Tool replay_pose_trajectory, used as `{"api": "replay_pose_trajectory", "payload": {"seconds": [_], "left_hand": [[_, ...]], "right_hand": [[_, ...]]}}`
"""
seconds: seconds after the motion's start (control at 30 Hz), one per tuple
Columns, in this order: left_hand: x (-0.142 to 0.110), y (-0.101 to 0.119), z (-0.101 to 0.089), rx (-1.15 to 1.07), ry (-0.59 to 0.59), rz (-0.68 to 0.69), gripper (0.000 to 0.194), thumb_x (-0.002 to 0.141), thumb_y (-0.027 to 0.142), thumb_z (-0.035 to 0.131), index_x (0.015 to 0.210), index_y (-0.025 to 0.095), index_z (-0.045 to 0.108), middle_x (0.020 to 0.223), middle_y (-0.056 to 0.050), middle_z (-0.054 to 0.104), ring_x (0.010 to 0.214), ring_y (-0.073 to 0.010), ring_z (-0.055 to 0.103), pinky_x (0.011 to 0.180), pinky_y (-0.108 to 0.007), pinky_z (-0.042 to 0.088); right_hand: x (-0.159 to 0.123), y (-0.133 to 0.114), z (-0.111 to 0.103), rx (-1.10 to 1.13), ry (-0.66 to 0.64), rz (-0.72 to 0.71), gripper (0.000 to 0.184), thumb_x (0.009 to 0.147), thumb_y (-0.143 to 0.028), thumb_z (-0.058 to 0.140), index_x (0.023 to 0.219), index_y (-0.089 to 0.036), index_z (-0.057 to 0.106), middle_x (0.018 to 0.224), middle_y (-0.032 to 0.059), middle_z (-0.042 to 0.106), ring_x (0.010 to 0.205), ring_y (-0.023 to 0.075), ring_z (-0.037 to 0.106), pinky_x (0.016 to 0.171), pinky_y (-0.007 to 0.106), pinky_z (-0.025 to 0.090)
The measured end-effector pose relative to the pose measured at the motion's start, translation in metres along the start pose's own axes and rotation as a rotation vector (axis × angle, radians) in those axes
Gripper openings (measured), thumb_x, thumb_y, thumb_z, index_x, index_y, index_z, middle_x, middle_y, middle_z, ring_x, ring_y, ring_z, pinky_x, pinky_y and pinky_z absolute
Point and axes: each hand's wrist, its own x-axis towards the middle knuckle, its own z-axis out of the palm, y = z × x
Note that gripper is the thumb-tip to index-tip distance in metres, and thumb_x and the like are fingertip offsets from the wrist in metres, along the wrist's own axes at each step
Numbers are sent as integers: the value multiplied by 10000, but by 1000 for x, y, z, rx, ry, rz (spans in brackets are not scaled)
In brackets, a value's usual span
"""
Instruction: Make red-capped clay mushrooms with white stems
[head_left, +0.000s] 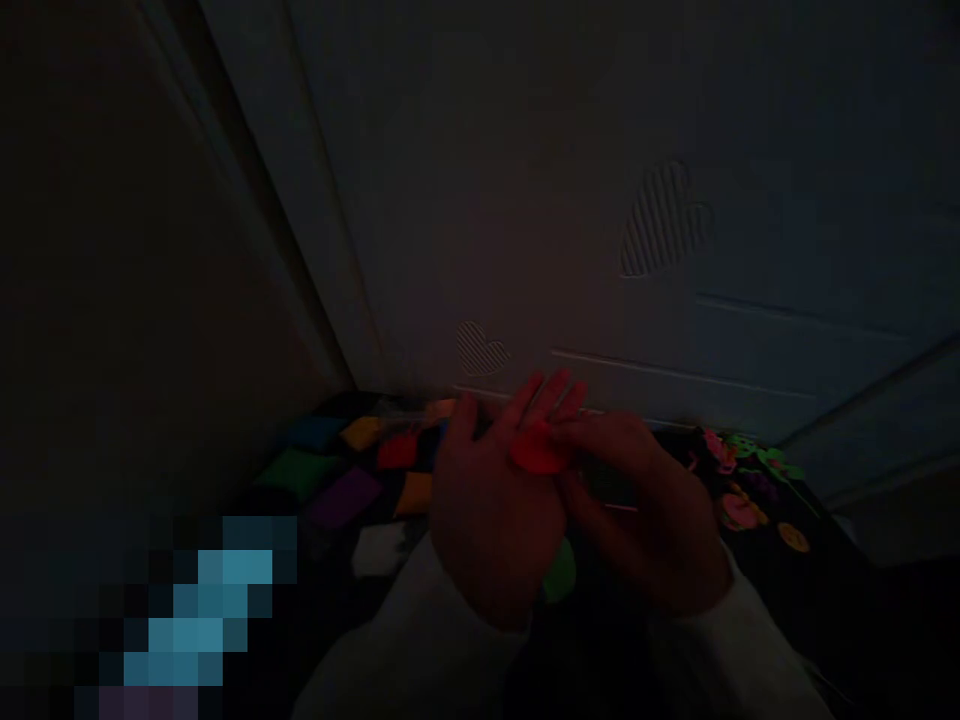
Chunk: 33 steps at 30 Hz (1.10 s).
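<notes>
The scene is very dark. My left hand [491, 510] and my right hand [645, 510] meet in the middle of the view, both in white sleeves. Between their fingertips sits a small red piece [538, 455]. My left hand's fingers stretch up and lie against it. My right hand's fingers are curled and pinched on it from the right. Below the hands lies a black mat with coloured patches [360, 470] in yellow, red, green, purple and white.
A pale wall or door panel [600, 200] with two striped heart shapes [664, 220] rises behind the hands. Small pink and green shapes [742, 480] lie at the right on the dark surface. A blurred blue patch [202, 610] sits at the lower left.
</notes>
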Motion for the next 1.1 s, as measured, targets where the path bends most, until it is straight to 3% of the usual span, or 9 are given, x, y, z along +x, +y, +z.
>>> {"api": "replay_pose_trajectory", "payload": {"seconds": [0.13,0.33,0.57,0.83,1.1], "left_hand": [[2,1,-4,-97,10,-3,283,889,285,443,1126,276,598,1400,-2,500,1386,-222,304,1027,-404,435],[-2,5,-1,-152,9,-19,299,911,323,382,1131,278,579,1427,9,465,1395,-217,286,1013,-394,444],[-2,8,9,-493,-6,-62,427,962,357,146,1238,264,458,1382,-35,517,1255,-172,500,1010,-359,442],[-3,18,14,-672,14,-51,461,960,448,162,1217,211,463,1287,-64,592,1179,-182,566,1032,-336,402],[-7,25,18,-638,2,-88,559,916,566,215,1013,202,629,1055,-42,713,1206,-216,545,1083,-358,357]], "right_hand": [[-4,-4,-8,100,-32,57,474,788,-85,579,1217,-271,505,1103,28,668,1021,192,612,886,365,486],[-4,-4,-20,158,72,256,230,842,-163,580,1049,-250,629,985,6,677,896,142,618,793,281,500],[1,-4,-20,210,-15,236,272,767,-258,699,1038,-263,665,968,11,685,902,158,624,807,304,511],[1,-9,-22,186,-12,166,238,778,-224,694,1014,-232,667,984,9,683,925,131,623,807,252,508],[1,-12,-25,82,-19,80,201,794,-230,682,989,-188,664,976,8,693,946,105,619,834,211,484]]}}
